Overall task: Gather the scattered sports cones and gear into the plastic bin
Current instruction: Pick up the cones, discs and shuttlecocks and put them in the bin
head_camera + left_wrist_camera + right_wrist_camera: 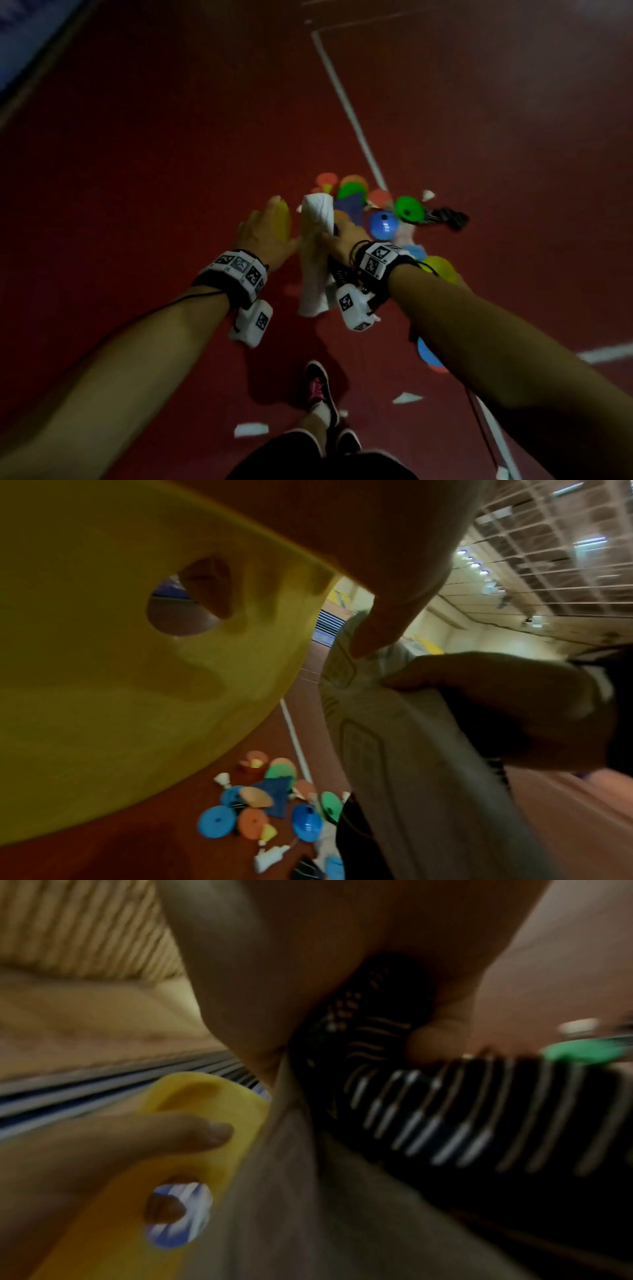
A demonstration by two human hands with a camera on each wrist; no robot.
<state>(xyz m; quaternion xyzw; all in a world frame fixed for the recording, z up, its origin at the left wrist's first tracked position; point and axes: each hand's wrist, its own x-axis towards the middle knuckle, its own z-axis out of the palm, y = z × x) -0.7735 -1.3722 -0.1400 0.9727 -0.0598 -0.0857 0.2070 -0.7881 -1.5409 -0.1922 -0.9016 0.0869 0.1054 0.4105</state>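
The red court floor [137, 171] fills the head view, crossed by a white line [346, 102] running from 12 o'clock down toward the centre. No plastic bin shows in any view, so nothing can be counted as stowed, and where the bin stands cannot be told.

Most of the work looks undone. A loose heap of disc cones [359, 202] lies on the floor just past the hands, toward 1 o'clock: green [408, 208], blue [383, 224], orange, and more. In the left wrist view, shuttlecocks [270, 854] lie among them at 6 o'clock. Another yellow cone [440, 269] and a blue one [428, 353] peek out from under the right forearm, toward 4 o'clock.

Three items are in hand. The right hand [346, 240] is clamped on a white cloth [317, 246], which hangs down at centre, and on a black-and-white striped piece [462, 1118] pinched beside it; what that piece is, I cannot tell. The left hand [263, 236], just beside it at 9 o'clock, holds a yellow disc cone [120, 656], with fingers curled over the rim and one fingertip showing through the centre hole.

I judge the task early: a first handful gathered, the heap still to collect.
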